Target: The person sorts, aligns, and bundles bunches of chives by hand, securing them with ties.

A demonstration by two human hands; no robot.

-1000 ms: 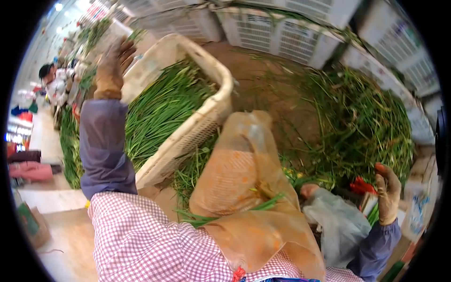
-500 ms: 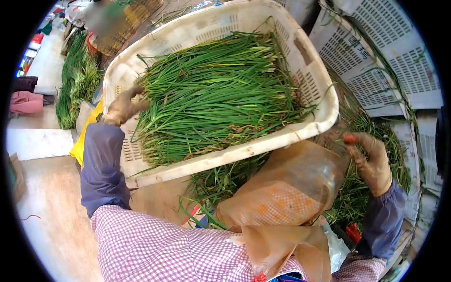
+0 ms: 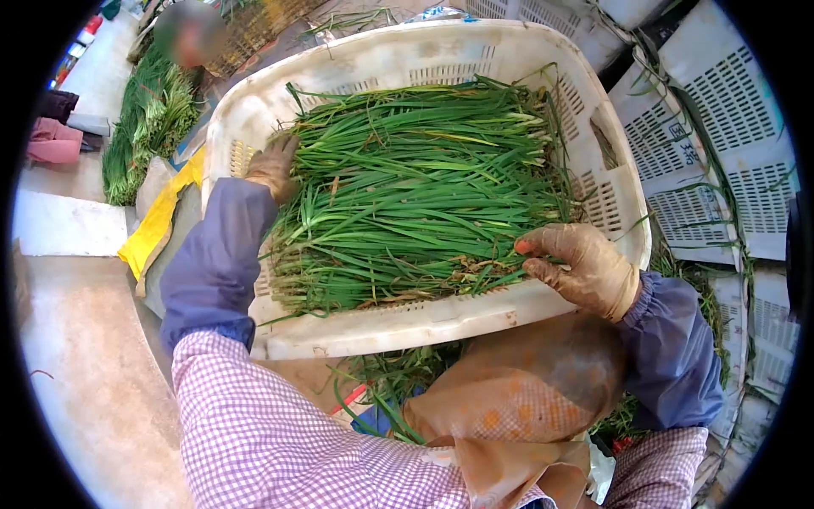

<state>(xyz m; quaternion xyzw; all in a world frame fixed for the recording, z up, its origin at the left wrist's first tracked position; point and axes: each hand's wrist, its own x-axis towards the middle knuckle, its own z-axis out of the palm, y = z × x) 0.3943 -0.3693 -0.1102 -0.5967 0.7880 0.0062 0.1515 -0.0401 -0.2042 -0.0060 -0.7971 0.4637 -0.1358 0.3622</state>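
Note:
A white plastic basket (image 3: 381, 335) with slotted walls fills the middle of the view. Long green stalks (image 3: 407, 191) lie across it in a thick layer, with pale ends at the left and right. My left hand (image 3: 275, 168), in a soiled tan glove, rests at the left end of the stalks, fingers apart. Over the basket's front right part is my right hand (image 3: 581, 267), gloved too, its thumb and fingers parted around a gap beside the stalks. No object shows in either hand.
White slotted crates (image 3: 721, 110) stand along the right. More green stalks (image 3: 157, 110) lie at the upper left, near a yellow cloth (image 3: 161, 222). A person (image 3: 191, 34) is behind the basket. Loose greens (image 3: 403, 369) lie below its front edge.
The view has swung round to the basket, which now sits centrally. My right hand has moved left from beyond the basket to over its front edge. My left hand has come down onto the stalks.

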